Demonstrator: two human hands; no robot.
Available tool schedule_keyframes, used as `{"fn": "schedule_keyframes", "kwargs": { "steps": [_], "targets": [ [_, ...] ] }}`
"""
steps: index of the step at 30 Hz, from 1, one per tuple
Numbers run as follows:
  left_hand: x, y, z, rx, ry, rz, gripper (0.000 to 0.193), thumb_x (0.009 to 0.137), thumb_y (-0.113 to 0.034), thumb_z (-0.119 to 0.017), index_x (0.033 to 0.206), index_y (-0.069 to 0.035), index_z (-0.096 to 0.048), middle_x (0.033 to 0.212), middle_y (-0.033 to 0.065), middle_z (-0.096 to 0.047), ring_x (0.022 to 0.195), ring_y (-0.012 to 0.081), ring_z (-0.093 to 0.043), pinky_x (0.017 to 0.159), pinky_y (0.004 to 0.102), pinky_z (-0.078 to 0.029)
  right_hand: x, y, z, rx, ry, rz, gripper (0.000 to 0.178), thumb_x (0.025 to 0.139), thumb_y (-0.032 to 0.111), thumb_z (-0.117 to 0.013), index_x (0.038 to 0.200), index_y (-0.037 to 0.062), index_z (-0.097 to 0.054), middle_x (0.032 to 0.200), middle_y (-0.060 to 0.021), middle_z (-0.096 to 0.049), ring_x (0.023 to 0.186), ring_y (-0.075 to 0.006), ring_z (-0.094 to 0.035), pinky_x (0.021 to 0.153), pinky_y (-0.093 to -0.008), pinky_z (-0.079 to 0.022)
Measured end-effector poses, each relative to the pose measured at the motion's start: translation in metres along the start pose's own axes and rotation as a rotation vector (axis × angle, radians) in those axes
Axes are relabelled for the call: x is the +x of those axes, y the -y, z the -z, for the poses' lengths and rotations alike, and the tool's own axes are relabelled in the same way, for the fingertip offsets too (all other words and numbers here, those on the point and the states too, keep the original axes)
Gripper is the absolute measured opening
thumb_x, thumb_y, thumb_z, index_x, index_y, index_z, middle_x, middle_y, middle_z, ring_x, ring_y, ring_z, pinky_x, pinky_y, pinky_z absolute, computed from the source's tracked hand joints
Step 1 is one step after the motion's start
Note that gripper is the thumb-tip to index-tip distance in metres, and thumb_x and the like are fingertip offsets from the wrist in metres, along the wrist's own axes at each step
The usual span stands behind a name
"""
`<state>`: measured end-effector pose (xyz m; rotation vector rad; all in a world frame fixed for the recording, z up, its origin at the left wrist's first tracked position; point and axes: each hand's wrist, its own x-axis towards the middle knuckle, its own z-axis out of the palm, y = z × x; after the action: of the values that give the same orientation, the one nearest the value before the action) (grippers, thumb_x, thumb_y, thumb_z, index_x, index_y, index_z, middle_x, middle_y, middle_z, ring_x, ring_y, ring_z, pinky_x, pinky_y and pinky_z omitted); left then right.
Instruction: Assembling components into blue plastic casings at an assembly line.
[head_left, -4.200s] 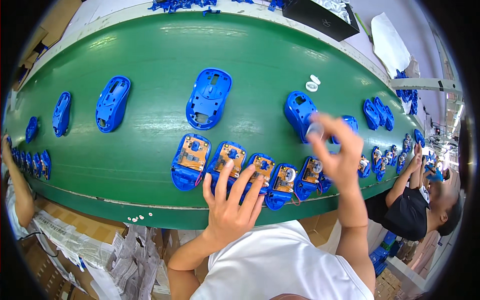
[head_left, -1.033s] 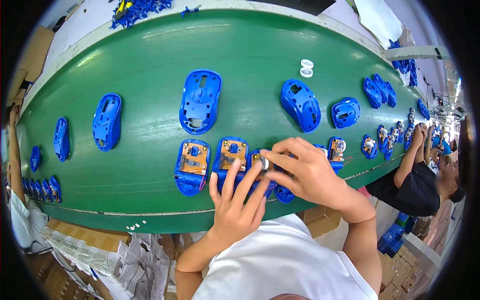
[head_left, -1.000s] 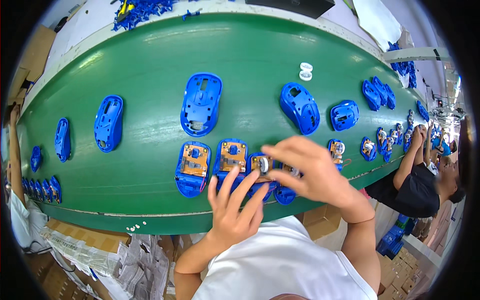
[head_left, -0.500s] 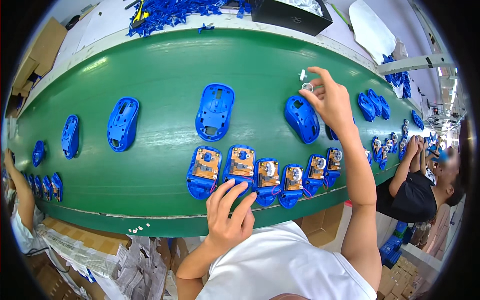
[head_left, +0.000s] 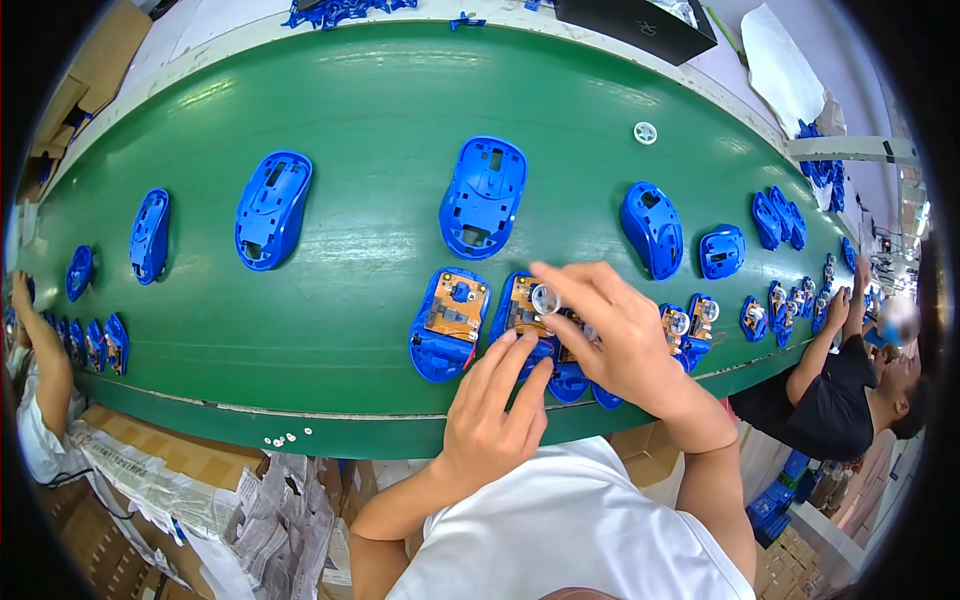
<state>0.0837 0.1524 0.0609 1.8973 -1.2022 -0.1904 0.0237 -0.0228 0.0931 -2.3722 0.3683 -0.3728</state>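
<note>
My right hand (head_left: 625, 340) pinches a small clear scroll wheel (head_left: 545, 298) between thumb and forefinger, over the brown circuit board of a blue mouse base (head_left: 502, 322). My left hand (head_left: 488, 415) has its fingers stretched out, the tips at the near end of that same base. Just to the left lies another mouse base (head_left: 450, 330) with its board showing and no wheel on it. Under and beyond my right hand are several more bases, partly hidden; a mouse base (head_left: 702, 318) at the right end of this row carries a wheel.
Blue mouse top shells (head_left: 483, 198) lie spaced along the green conveyor belt (head_left: 370, 130). A loose white wheel (head_left: 645, 133) sits near its far edge. Beyond stands a black box (head_left: 640, 28). Other people work at both ends, one in a black top (head_left: 835, 400). Cardboard boxes (head_left: 180, 445) stand at lower left.
My right hand has come back from the far side of the belt with a wheel, down to the mouse base. The left hand has shifted right. Shells and bases now appear farther right in view.
</note>
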Motion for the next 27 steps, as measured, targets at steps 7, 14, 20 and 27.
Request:
{"fn": "schedule_keyframes", "kwargs": {
  "steps": [7, 14, 20, 27],
  "targets": [
    [-0.005, 0.005, -0.003, -0.044, 0.024, -0.022, 0.037, 0.074, 0.003, -0.068, 0.111, 0.001, -0.069, 0.135, 0.0201, -0.061, 0.128, 0.0358, -0.058, 0.103, 0.0407, -0.051, 0.006, 0.003, -0.005, -0.102, 0.019, 0.030, 0.038, 0.079, -0.003, -0.075, 0.116, -0.0010, -0.069, 0.104, -0.0110, -0.061, 0.077, -0.0213, -0.060, 0.065, -0.0294, -0.051],
    [0.000, 0.005, 0.003, -0.042, 0.057, -0.043, 0.030, 0.075, 0.003, -0.068, 0.105, 0.003, -0.069, 0.134, 0.0206, -0.062, 0.128, 0.0333, -0.059, 0.099, 0.0371, -0.053, 0.009, 0.002, 0.000, -0.261, 0.119, 0.090, 0.041, 0.082, 0.004, -0.074, 0.123, 0.0004, -0.066, 0.106, -0.0115, -0.059, 0.081, -0.0223, -0.056, 0.068, -0.0302, -0.048],
    [0.000, 0.006, 0.003, -0.081, 0.055, -0.050, 0.028, 0.075, 0.004, -0.068, 0.103, 0.002, -0.070, 0.133, 0.0196, -0.063, 0.127, 0.0339, -0.059, 0.100, 0.0378, -0.053, 0.015, 0.007, -0.001, -0.566, 0.192, 0.090, 0.043, 0.086, 0.012, -0.071, 0.128, 0.0021, -0.064, 0.109, -0.0120, -0.058, 0.085, -0.0251, -0.055, 0.073, -0.0330, -0.046],
    [-0.016, 0.015, 0.034, -0.067, -0.078, -0.081, 0.033, 0.075, 0.000, -0.070, 0.108, -0.003, -0.070, 0.132, 0.0180, -0.062, 0.121, 0.0336, -0.061, 0.098, 0.0389, -0.052, 0.042, -0.038, 0.045, -0.446, -0.126, -0.041, 0.042, 0.092, 0.013, -0.065, 0.133, 0.0080, -0.063, 0.123, -0.0135, -0.060, 0.095, -0.0266, -0.062, 0.081, -0.0359, -0.051]
  ]
}}
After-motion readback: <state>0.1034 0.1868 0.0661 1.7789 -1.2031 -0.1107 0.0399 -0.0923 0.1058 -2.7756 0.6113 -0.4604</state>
